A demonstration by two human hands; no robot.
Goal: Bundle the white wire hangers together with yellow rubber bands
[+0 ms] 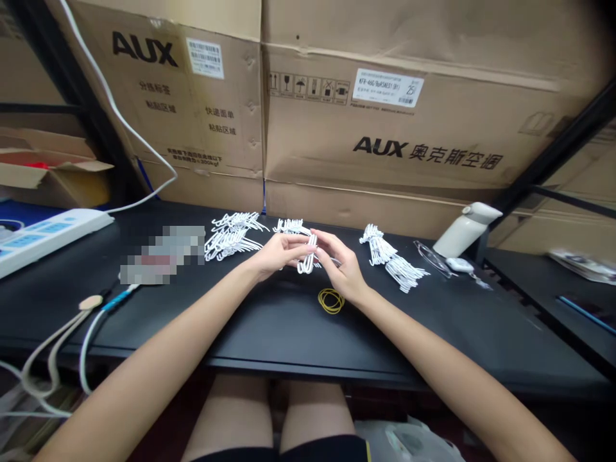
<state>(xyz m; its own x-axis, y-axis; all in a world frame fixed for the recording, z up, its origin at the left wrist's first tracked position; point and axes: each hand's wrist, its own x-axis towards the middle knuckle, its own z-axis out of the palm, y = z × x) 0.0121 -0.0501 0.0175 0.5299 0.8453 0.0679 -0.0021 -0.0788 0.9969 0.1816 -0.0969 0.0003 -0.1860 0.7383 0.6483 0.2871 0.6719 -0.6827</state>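
Over the middle of a black table, my left hand and my right hand meet on a small bundle of white hooks. Both hands pinch it, fingers curled around the bundle. Below my right hand lie yellow rubber bands on the table. More white hooks lie in piles behind the hands: one at the left, one just behind the hands, one at the right.
Big cardboard boxes stand along the table's back edge. A white power strip and cables are at the left. A white dispenser-like device and a clear bag sit at the right.
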